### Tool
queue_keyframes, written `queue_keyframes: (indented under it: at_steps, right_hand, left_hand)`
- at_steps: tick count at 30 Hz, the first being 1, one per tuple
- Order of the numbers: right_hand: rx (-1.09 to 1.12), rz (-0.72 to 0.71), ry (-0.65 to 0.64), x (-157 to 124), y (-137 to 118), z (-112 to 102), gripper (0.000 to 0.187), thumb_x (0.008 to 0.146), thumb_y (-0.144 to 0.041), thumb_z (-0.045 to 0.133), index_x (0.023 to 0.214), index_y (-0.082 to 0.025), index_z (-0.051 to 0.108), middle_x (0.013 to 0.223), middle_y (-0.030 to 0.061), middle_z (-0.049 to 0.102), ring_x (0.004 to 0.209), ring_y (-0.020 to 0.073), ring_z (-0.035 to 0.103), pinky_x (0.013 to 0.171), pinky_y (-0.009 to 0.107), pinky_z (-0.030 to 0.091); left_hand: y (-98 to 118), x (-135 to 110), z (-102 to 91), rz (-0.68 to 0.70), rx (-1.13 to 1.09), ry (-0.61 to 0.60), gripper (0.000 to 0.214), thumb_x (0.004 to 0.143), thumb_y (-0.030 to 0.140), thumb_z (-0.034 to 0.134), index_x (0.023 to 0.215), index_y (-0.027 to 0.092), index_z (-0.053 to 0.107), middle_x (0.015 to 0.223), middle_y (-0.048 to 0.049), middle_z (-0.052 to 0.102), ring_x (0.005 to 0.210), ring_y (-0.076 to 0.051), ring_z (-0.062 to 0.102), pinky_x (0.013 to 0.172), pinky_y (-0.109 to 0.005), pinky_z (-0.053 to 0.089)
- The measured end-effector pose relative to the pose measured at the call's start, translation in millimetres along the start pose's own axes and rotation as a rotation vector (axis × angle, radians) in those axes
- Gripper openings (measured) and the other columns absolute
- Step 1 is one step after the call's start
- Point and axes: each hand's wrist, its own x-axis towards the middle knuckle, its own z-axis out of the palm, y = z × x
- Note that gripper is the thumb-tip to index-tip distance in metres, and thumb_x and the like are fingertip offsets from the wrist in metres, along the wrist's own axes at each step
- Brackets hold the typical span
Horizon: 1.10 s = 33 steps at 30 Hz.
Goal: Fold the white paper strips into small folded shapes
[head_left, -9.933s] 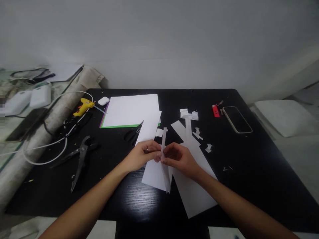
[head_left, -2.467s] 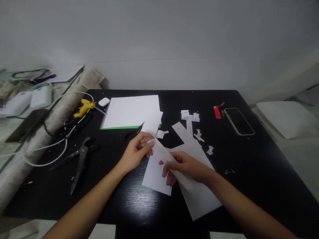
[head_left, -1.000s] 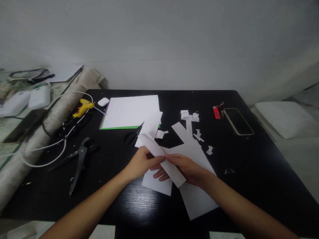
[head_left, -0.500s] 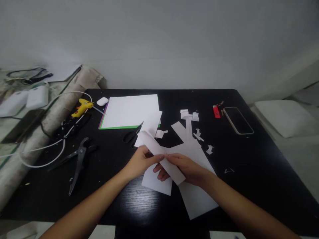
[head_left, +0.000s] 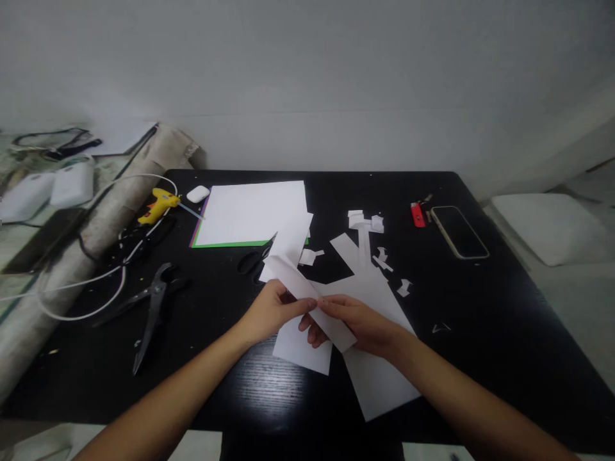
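A folded strip of white paper (head_left: 294, 276) slants between my two hands, above the table. My left hand (head_left: 271, 310) pinches its left side, thumb on top and the other fingers mostly hidden behind it. From the right, my right hand (head_left: 362, 326) grips the same strip near its middle, with some fingertips showing underneath. The two thumbs almost meet. Below my hands lie white paper pieces (head_left: 379, 384), one of them a smaller sheet (head_left: 305, 352). Dark-handled scissors (head_left: 248, 262) are partly covered by another paper strip (head_left: 294, 234).
On the black table (head_left: 216, 397) lie a stack of paper (head_left: 254, 211), a yellow glue gun (head_left: 161, 206), black pliers-like cutters (head_left: 156, 294) and a white cable (head_left: 122, 288). Paper scraps (head_left: 368, 223), a red lighter (head_left: 417, 215) and a phone (head_left: 460, 232) are to the right.
The folded strip has shifted very slightly, its lower end moving a little up and left. My right fingertips underneath have moved slightly. Both hands keep their hold.
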Motion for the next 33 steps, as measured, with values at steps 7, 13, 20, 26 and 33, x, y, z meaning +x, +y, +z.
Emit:
queue_keyframes:
  at_steps: [7,13,20,26,33]
  right_hand:
    - [0.025,-0.004,-0.038,0.5,2.4,-1.2,0.041,0.091,-0.048,0.070,0.097,-0.007,0.073,0.089,0.0098,0.073,0.073,0.0163,0.071,0.075,0.032,0.056]
    - [0.030,0.022,-0.059,1.2,2.5,-2.3,0.040,0.090,-0.046,0.071,0.097,-0.007,0.074,0.092,0.0101,0.073,0.074,0.0159,0.071,0.071,0.029,0.057]
    - [0.016,0.051,-0.033,0.1,0.5,-1.8,0.040,0.088,-0.047,0.075,0.095,-0.008,0.072,0.089,0.0087,0.071,0.073,0.0155,0.069,0.070,0.029,0.054]
    - [-0.001,0.057,-0.019,-2.3,-4.0,2.2,0.039,0.087,-0.049,0.075,0.091,-0.010,0.069,0.078,0.0025,0.064,0.058,0.0078,0.052,0.051,0.021,0.037]
    - [-0.049,0.063,-0.002,-1.2,-2.3,0.1,0.043,0.086,-0.053,0.075,0.097,-0.012,0.069,0.080,0.0003,0.057,0.057,0.0063,0.044,0.051,0.022,0.031]
  left_hand:
    - [-4.1,-0.2,-1.1,0.007,0.011,0.002,0.014,0.087,0.028,0.072,0.085,0.014,0.070,0.057,0.0019,0.060,0.052,-0.015,0.063,0.053,-0.027,0.050]
    - [-2.6,0.1,-1.0,-0.005,0.032,0.005,0.016,0.086,0.029,0.074,0.085,0.014,0.071,0.059,0.0005,0.063,0.050,-0.015,0.063,0.053,-0.027,0.051]
    - [0.7,-0.5,0.8,-0.020,0.011,-0.015,0.024,0.087,0.035,0.072,0.076,0.014,0.069,0.058,-0.0009,0.063,0.051,-0.016,0.062,0.054,-0.029,0.050]
    - [1.1,-2.4,-0.9,-0.046,0.116,0.039,0.026,0.086,0.035,0.071,0.075,0.013,0.065,0.063,-0.0013,0.063,0.060,-0.017,0.067,0.059,-0.027,0.049]
    - [-0.4,-2.2,-4.6,-0.019,0.294,0.129,0.034,0.087,0.042,0.069,0.071,0.012,0.064,0.061,-0.0016,0.061,0.061,-0.016,0.061,0.059,-0.026,0.043]
